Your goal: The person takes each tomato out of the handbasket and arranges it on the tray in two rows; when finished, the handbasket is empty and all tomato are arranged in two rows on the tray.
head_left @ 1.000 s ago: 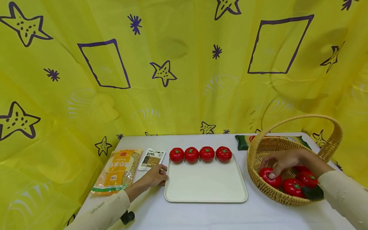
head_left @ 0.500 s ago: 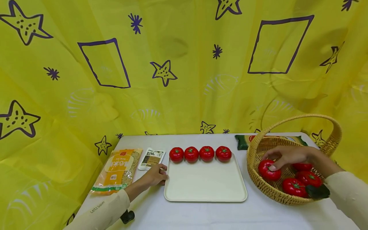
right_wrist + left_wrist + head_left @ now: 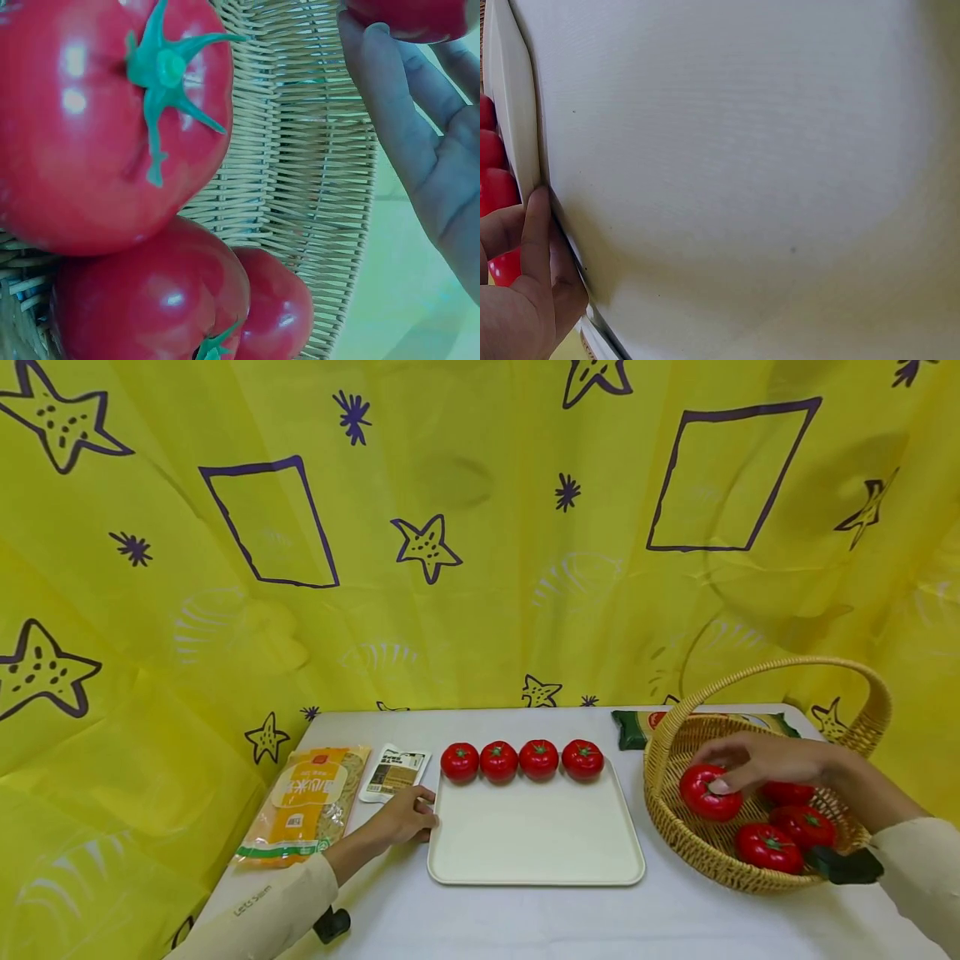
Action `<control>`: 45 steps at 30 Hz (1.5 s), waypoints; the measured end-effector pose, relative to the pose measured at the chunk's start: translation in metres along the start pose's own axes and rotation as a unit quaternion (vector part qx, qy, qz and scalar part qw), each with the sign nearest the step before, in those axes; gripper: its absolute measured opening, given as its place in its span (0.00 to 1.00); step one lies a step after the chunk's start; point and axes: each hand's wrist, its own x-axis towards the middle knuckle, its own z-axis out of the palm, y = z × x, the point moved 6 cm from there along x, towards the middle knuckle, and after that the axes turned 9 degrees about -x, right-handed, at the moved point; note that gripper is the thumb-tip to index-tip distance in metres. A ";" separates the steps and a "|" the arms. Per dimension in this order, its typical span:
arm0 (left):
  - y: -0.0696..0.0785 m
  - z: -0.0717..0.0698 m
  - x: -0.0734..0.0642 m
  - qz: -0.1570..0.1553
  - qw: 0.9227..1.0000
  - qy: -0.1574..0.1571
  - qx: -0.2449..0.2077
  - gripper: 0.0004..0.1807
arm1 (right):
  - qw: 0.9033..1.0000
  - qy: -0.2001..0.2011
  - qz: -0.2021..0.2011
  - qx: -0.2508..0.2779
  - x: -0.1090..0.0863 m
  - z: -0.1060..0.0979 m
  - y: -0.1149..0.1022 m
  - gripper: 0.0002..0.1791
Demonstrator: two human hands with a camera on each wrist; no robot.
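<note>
Yellow curtain [image 3: 495, 635] is hanging behind; R hand [image 3: 772, 760] is gripping a tomato [image 3: 707, 800] over the basket [image 3: 716, 870], R of the tray [image 3: 536, 843], whose long axis is running L-R. L hand [image 3: 407, 817] is touching tray's opp. rim, grip n/clear.

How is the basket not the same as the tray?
The basket is woven and tan, but the tray is smooth and off-white. The basket has a tall, arched handle; the tray has none. The basket is deep with curved sides, while the tray is flat and rectangular, with rounded corners and a low rim. What they share: both rest on the white table.
</note>
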 end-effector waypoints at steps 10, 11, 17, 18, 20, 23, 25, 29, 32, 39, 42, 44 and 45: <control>0.000 -0.001 -0.001 -0.001 1.000 0.001 -0.008 0.19 | 0.999 0.002 -0.020 0.031 -0.010 0.005 -0.014 0.20; 0.000 -0.001 -0.001 -0.002 1.000 0.001 -0.007 0.19 | 0.999 0.001 -0.022 0.033 -0.011 0.006 -0.016 0.20; 0.000 0.000 0.000 -0.002 1.000 0.001 -0.006 0.18 | 0.999 -0.007 -0.030 0.041 -0.014 0.017 -0.022 0.23; 0.000 0.000 0.000 -0.001 1.000 0.001 -0.005 0.18 | 0.999 -0.005 -0.030 0.039 -0.014 0.019 -0.022 0.23; -0.001 0.000 0.000 0.001 1.000 0.001 -0.005 0.18 | 0.999 -0.001 -0.029 0.030 -0.015 0.021 -0.023 0.24; -0.001 0.000 0.000 0.004 1.000 0.002 -0.004 0.18 | 0.999 0.006 -0.030 0.022 -0.017 0.024 -0.024 0.23; -0.001 0.000 0.000 0.005 1.000 0.002 -0.003 0.19 | 0.999 0.009 -0.030 0.026 -0.018 0.026 -0.026 0.22; -0.002 0.000 0.000 0.005 1.000 0.000 -0.006 0.19 | 0.998 0.004 -0.036 0.045 -0.020 0.033 -0.028 0.19; -0.002 -0.001 0.000 0.005 1.000 0.000 -0.006 0.19 | 0.996 -0.015 -0.051 0.068 -0.020 0.039 -0.031 0.20; -0.002 -0.001 0.000 0.005 1.000 0.002 -0.002 0.19 | 0.988 -0.068 -0.069 0.118 -0.019 0.056 -0.037 0.31; -0.002 -0.001 0.000 0.005 1.000 0.001 0.000 0.19 | 0.983 -0.083 -0.070 0.145 -0.017 0.062 -0.038 0.31; -0.002 -0.001 0.000 0.006 1.000 0.002 0.001 0.19 | 0.982 -0.085 -0.079 0.149 -0.016 0.066 -0.040 0.31; -0.002 -0.001 0.000 0.006 1.000 0.002 0.001 0.19 | 0.981 -0.085 -0.082 0.152 -0.015 0.068 -0.040 0.31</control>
